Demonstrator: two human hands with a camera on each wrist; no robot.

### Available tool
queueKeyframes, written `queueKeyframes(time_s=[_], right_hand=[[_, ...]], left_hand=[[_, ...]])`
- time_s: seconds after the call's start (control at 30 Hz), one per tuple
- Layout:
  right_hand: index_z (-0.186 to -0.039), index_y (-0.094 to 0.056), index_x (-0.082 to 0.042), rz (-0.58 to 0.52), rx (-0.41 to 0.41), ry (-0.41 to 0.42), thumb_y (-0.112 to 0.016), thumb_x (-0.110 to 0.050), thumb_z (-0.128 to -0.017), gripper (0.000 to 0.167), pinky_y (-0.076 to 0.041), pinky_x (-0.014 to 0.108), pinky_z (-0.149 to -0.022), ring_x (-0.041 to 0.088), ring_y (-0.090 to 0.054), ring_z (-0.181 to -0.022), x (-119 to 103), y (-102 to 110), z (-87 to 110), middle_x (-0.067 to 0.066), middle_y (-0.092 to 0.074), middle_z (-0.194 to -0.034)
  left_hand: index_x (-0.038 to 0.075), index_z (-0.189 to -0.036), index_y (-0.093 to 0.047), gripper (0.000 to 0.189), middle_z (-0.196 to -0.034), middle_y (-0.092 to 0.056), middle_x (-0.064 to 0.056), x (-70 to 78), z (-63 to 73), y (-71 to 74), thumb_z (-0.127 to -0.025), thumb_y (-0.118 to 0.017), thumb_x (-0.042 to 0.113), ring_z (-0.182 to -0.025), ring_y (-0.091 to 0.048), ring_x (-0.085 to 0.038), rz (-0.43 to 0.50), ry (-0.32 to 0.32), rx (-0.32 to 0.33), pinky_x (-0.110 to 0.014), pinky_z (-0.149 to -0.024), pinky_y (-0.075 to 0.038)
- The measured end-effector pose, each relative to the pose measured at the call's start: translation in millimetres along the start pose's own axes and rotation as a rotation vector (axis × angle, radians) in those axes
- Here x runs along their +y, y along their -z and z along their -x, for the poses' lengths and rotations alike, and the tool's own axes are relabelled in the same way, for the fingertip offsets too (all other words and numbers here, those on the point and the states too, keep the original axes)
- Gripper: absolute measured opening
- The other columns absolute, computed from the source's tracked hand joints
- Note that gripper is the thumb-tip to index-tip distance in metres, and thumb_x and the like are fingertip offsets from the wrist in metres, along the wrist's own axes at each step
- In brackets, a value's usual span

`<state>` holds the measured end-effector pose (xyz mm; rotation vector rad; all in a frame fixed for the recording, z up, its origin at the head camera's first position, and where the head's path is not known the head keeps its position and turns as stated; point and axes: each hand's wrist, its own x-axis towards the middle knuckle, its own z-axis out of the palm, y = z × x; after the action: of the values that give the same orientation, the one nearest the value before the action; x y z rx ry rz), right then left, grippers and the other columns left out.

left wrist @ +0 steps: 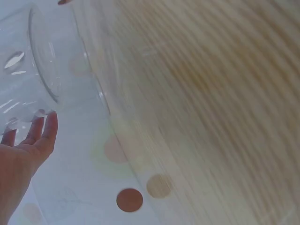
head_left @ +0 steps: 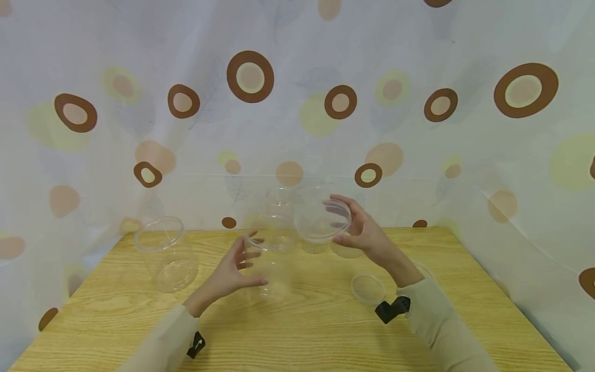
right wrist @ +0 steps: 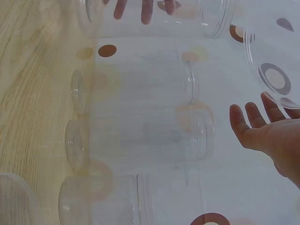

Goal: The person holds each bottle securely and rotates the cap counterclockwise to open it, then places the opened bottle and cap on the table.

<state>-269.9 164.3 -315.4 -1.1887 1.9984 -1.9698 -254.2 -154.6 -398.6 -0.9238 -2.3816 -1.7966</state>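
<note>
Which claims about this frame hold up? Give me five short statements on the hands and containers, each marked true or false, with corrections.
1. The left hand holds a clear cylindrical plastic jar. True.
2. The right hand holds a clear round plastic lid by its edge. True.
3. That lid is seated on the jar in the left hand. False: it is held up, apart from the jar, whose mouth is uncovered.
4. Both hands wear black gloves. False: both are bare.
5. A clear wide-mouthed plastic container stands on the yellow wood-grain table, to the left of the left hand. True.
</note>
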Motion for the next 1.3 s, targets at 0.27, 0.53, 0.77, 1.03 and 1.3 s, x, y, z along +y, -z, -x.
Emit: queueKeyframes(time_s=[0.27,0.53,0.77,1.03,1.3], right_hand=[[-0.142,-0.023,-0.012,0.157,0.015,-0.143,-0.070,-0.012,-0.080,0.077,-0.043,0.034,-0.095,0.040,-0.030,-0.128,12.5,11.2,9.7,0.016,-0.020,-0.148],[-0.140,-0.025,-0.021,0.233,-0.036,-0.243,-0.071,-0.014,-0.079,0.077,-0.029,0.062,-0.100,0.043,-0.027,-0.130,31.3,14.8,17.8,0.014,-0.020,-0.148],[-0.141,-0.025,-0.027,0.335,-0.095,-0.270,-0.074,-0.019,-0.077,0.081,-0.032,0.058,-0.100,0.038,-0.024,-0.133,46.9,13.8,22.7,0.010,-0.024,-0.146],[-0.141,-0.025,-0.026,0.458,-0.161,-0.291,-0.075,-0.027,-0.075,0.083,-0.027,0.062,-0.100,0.032,-0.025,-0.132,59.8,10.1,24.9,0.006,-0.024,-0.147],[-0.138,-0.028,-0.017,0.550,-0.209,-0.304,-0.077,-0.033,-0.072,0.084,-0.024,0.064,-0.101,0.033,-0.030,-0.130,67.2,3.8,24.4,0.011,-0.035,-0.139]], left_hand=[[0.030,-0.143,-0.016,0.095,-0.148,-0.023,-0.014,-14.0,0.5,22.8,-0.072,-0.078,0.016,-0.126,-0.039,-0.042,-0.097,0.081,0.144,-0.059,-0.097,-0.035],[0.020,-0.144,-0.002,0.102,-0.149,-0.009,-0.019,-28.4,-4.3,35.6,-0.074,-0.076,0.024,-0.131,-0.027,-0.042,-0.121,0.204,0.256,-0.060,-0.103,-0.026],[0.022,-0.144,0.003,0.105,-0.149,-0.007,-0.018,-35.1,-9.1,42.2,-0.075,-0.076,0.028,-0.133,-0.022,-0.042,-0.125,0.259,0.281,-0.062,-0.101,-0.027],[0.021,-0.143,0.005,0.106,-0.148,-0.009,-0.017,-42.3,-14.1,47.5,-0.074,-0.076,0.025,-0.133,-0.019,-0.044,-0.113,0.300,0.304,-0.062,-0.100,-0.028],[0.020,-0.142,0.005,0.107,-0.148,-0.011,-0.015,-50.4,-15.8,50.9,-0.073,-0.077,0.029,-0.133,-0.020,-0.045,-0.123,0.338,0.305,-0.059,-0.098,-0.034]])
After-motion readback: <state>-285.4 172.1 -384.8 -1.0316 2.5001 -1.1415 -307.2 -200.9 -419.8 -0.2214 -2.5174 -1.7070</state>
